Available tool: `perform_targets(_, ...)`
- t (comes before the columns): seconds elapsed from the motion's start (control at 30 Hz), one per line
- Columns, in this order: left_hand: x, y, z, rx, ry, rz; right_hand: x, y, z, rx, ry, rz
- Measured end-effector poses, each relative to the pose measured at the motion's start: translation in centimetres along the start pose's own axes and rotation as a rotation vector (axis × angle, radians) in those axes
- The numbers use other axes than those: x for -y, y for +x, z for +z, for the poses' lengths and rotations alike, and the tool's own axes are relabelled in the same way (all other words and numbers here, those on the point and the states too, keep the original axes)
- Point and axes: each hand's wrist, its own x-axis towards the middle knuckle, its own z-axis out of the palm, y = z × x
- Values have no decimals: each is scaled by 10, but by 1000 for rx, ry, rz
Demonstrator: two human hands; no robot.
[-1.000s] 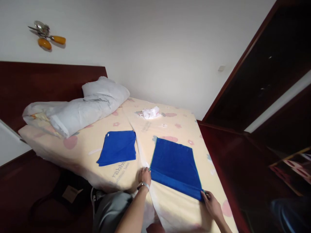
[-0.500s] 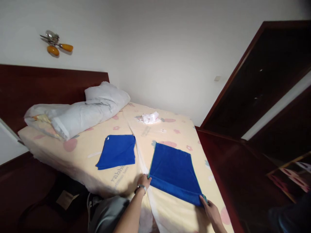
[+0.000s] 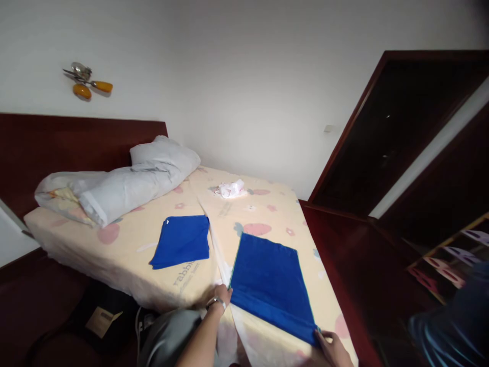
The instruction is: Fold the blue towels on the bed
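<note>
A blue towel (image 3: 272, 283) with a thin green edge lies spread on the bed, its near edge turned over in a band. My left hand (image 3: 222, 294), with a watch on the wrist, pinches the near left corner. At the near right corner, my right hand (image 3: 332, 346) grips the same towel between thumb and fingers. To the left of my left hand, a second blue towel (image 3: 182, 241) rests folded in a rough square with a small white tag at its upper left corner.
The bed (image 3: 263, 209) has a cream sheet with carrot prints. A grey-white quilt (image 3: 133, 186) is bunched by the headboard (image 3: 76, 142). A crumpled white item (image 3: 231, 189) lies farther back. A black bag (image 3: 87, 316) is on the floor; a slipper rack (image 3: 439, 270) stands right.
The towel's near edge, held at both corners, has come down slightly towards me and lies flatter. The camera view has shifted a little.
</note>
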Motion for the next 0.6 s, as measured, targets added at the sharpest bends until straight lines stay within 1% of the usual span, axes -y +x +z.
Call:
perform_targets(0.03, 0, -3, -2, -13, 27, 5, -3, -1, 1, -35, 9, -33)
perform_targets(0.07, 0, -7, -4, -32, 51, 22, -6, -2, 2, -75, 29, -96)
perform_targets(0.13, 2, -13, -9, -91, 73, 107, -11, -4, 2, -125, 70, -289)
perform_targets(0.2, 5, -16, -11, -118, 74, 269, -16, -5, 1, -94, 52, -475)
perform_targets(0.27, 9, -15, -9, -65, 112, 429, -18, -6, -1, -12, -10, -578)
perform_targets(0.3, 12, -14, -6, -25, 146, 477, -18, -7, -3, 20, -40, -602)
perform_targets(0.37, 17, -9, 0, 23, 205, 503, -16, -7, -6, 43, -67, -613)
perform_targets(0.47, 21, -2, 5, -4, 204, 486, -6, -6, -10, 36, -24, -599)
perform_targets(0.6, 23, 6, 0, -39, 142, 498, 7, -1, -14, 36, 93, -511)
